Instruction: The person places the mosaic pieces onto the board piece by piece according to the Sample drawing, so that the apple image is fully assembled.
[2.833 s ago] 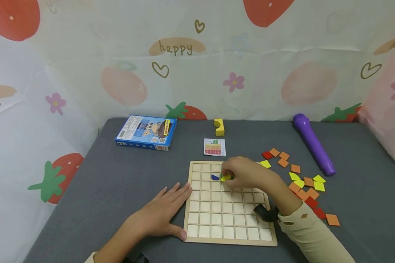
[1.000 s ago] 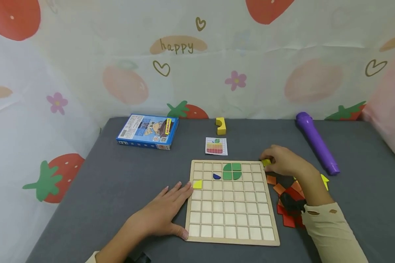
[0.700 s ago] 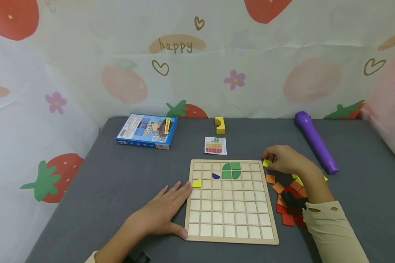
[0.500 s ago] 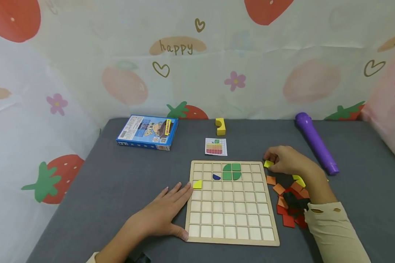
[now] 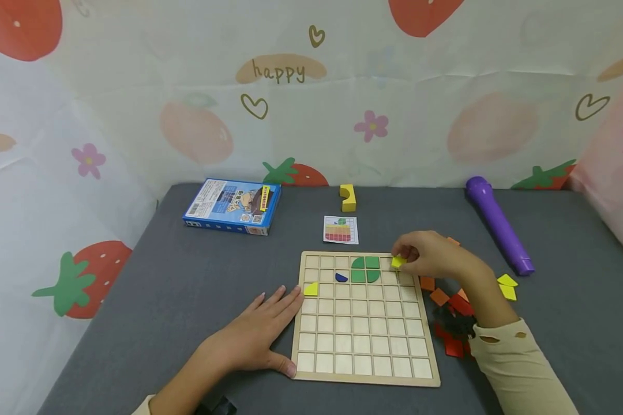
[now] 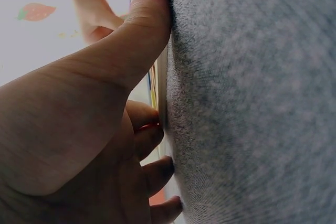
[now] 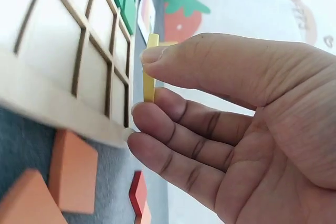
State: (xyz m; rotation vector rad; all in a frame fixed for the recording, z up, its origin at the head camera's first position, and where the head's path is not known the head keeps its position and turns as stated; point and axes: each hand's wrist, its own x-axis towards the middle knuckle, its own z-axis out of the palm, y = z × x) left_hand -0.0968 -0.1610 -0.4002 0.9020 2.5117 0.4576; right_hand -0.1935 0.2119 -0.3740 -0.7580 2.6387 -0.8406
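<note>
My right hand (image 5: pixel 431 253) pinches a yellow tile (image 5: pixel 397 262) between thumb and fingers, over the upper right cells of the wooden grid board (image 5: pixel 360 327). From the right wrist view the same yellow tile (image 7: pixel 149 85) appears edge-on. My left hand (image 5: pixel 262 331) lies with fingers spread against the board's left edge, thumb at the lower left corner. Green tiles (image 5: pixel 366 270) form a leaf-like shape in the upper rows. A blue piece (image 5: pixel 341 278) sits left of them, and another yellow tile (image 5: pixel 311 289) occupies the third row's leftmost cell.
Orange tiles (image 5: pixel 439 297), red tiles (image 5: pixel 454 347) and yellow tiles (image 5: pixel 507 292) lie right of the board, partly hidden by my right arm. Behind the board are a pattern card (image 5: pixel 340 230), a yellow arch block (image 5: pixel 348 198), a blue box (image 5: pixel 232 206) and a purple microphone-shaped tube (image 5: pixel 500 225).
My right hand left the board, where green tiles and a yellow tile at the left now show. It took a yellow tile from beside the board and moved left over it. My left hand stayed put.
</note>
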